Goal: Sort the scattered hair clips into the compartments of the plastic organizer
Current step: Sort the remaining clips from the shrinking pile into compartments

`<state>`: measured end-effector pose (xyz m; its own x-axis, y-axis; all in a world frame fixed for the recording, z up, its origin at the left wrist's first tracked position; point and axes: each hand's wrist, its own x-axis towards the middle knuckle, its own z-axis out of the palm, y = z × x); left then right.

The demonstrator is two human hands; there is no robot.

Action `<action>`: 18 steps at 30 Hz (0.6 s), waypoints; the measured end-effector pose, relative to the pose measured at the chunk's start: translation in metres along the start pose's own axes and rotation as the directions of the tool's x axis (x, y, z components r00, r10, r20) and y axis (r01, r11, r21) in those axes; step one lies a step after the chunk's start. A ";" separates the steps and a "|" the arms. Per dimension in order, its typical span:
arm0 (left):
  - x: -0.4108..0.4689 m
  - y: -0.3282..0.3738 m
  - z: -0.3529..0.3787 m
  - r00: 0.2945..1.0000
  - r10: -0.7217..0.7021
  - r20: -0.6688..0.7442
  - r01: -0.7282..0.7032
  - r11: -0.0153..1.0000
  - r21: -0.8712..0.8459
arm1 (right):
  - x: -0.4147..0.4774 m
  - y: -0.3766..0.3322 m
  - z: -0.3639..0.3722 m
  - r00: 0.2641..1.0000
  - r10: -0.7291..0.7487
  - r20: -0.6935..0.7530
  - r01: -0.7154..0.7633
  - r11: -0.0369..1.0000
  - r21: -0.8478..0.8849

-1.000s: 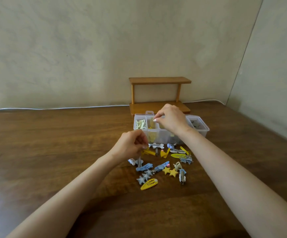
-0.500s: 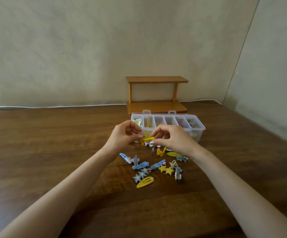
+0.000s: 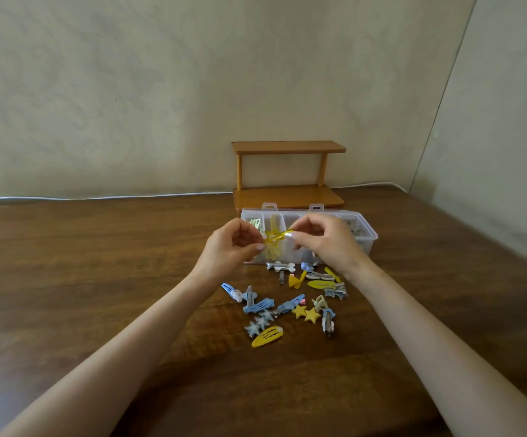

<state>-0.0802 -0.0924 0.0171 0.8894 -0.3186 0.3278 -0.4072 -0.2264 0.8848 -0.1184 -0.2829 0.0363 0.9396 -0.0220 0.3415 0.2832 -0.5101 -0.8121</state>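
A clear plastic organizer point(image 3: 370, 236) with several compartments stands on the wooden table, and a few clips lie inside it. In front of it, just above its near wall, my left hand point(image 3: 229, 247) and my right hand point(image 3: 326, 242) both pinch one yellow hair clip point(image 3: 277, 237), one at each end. Scattered hair clips point(image 3: 287, 305) lie on the table below my hands: blue, yellow, white and star-shaped ones. A yellow snap clip point(image 3: 267, 336) lies nearest to me.
A small two-tier wooden shelf point(image 3: 288, 175) stands right behind the organizer, against the wall. A white cable point(image 3: 98, 198) runs along the table's far edge. A second wall closes in on the right.
My right hand came back from the organizer to the left hand. Both now hold the yellow clip, lifted from the table up to the organizer's front wall.
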 end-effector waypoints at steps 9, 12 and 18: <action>0.002 -0.005 -0.004 0.996 -0.039 0.078 0.019 0.971 0.237 | 0.050 0.007 0.004 0.986 -0.037 -0.161 -0.016 0.948 -0.318; 0.002 -0.005 -0.006 0.996 -0.030 0.083 0.008 0.969 0.248 | 0.055 0.004 0.012 0.992 -0.063 -0.105 -0.003 0.848 -0.529; 0.006 -0.006 -0.013 0.995 -0.013 0.103 -0.027 0.926 0.377 | 0.040 0.001 0.008 0.989 -0.126 -0.076 0.064 0.831 -0.552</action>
<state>-0.0698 -0.0810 0.0177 0.8684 -0.4090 0.2804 -0.4794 -0.5479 0.6855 -0.0795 -0.2774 0.0456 0.8790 -0.0227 0.4763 0.1893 -0.9002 -0.3922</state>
